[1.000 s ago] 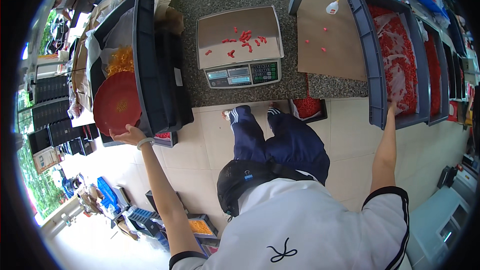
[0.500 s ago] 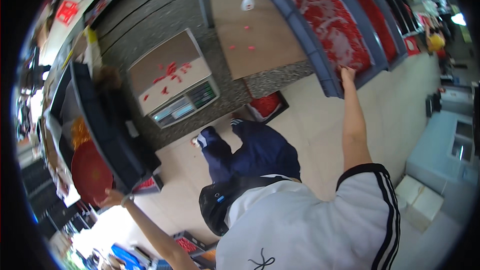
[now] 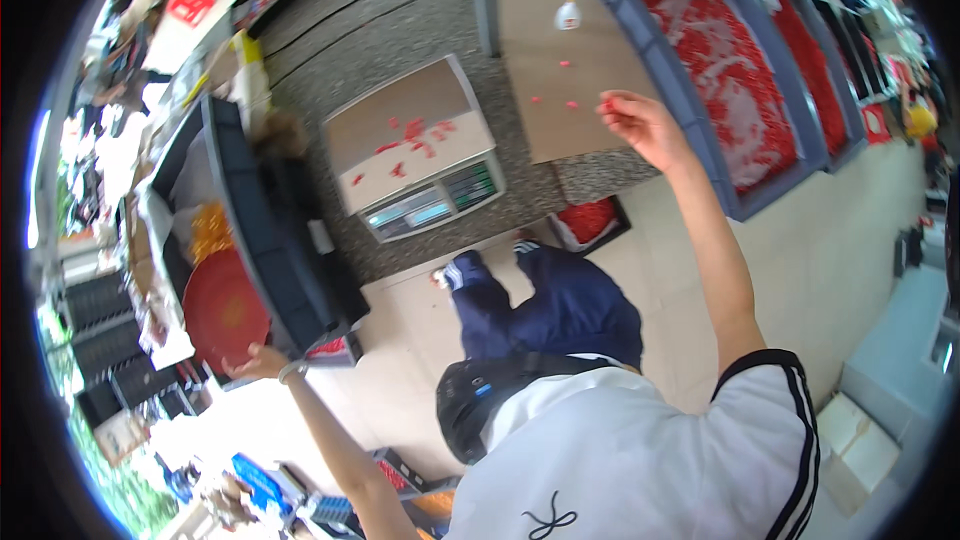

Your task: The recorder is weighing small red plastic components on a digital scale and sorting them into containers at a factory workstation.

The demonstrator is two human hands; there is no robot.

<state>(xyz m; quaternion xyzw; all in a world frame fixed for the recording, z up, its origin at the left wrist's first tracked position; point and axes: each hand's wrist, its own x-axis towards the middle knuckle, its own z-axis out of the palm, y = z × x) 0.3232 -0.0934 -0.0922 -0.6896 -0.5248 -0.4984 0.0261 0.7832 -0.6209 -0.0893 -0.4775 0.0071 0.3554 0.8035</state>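
The right hand has just left the grey bin and lies inward of it, toward 2 o'clock, above the right edge of the brown board. Its fingertips are drawn together, pinching something small and red, blurred but probably one or two pieces, so a pick from the bin now looks made.

Half a second ago this hand was at the bin's near end; the view has also swung, carrying the scale rightward, to 11 o'clock, its scattered red pieces looking unchanged.

Between 8 and 9 o'clock, the left hand keeps hold of the red plate by its rim, fingers curled; those underneath are hidden.
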